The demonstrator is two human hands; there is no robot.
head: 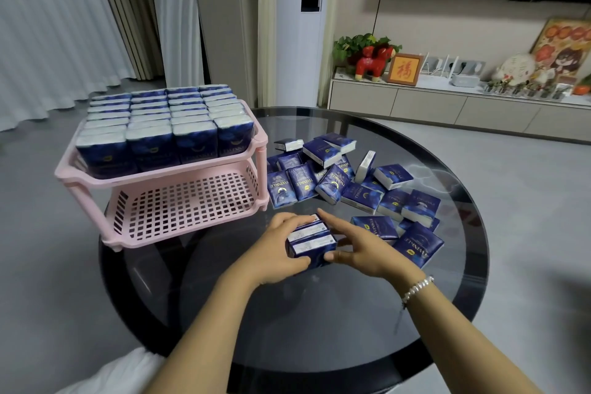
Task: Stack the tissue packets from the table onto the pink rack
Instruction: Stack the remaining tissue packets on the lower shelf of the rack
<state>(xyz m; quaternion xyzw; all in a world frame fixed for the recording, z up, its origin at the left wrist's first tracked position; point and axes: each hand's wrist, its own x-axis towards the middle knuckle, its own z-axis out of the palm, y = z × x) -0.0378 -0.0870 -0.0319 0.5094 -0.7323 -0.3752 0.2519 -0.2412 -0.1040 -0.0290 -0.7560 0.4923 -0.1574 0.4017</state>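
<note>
A: Where are your hands?

B: Both sit near the middle of the round glass table (447, 281). Your left hand (278, 253) and your right hand (358, 249) close in on one small bundle of tissue packets (311, 241), standing side by side with their white label edges up.

A: How firm is the hold?

B: Your left hand wraps the left side, fingers curled over the far edge and the thumb along the near face. Your right hand presses the right side, index finger stretched along the top and thumb tip against the near corner. The bundle is squeezed between the two. I cannot tell whether it rests on the glass or is lifted off it.

A: And the rest of the packets?

B: A loose heap of packets (345, 182) lies to the right and farther away on the table, some flat, some tilted, a few on edge. The nearest of them lie just beside your right hand.

A: The rack?

B: The pink rack (192, 211) stands at the left of the table. Its top shelf is packed with upright packets (160, 125) in four rows. Its lower shelf shows the bare pink grid. A beaded bracelet (417, 288) circles your right wrist.
</note>
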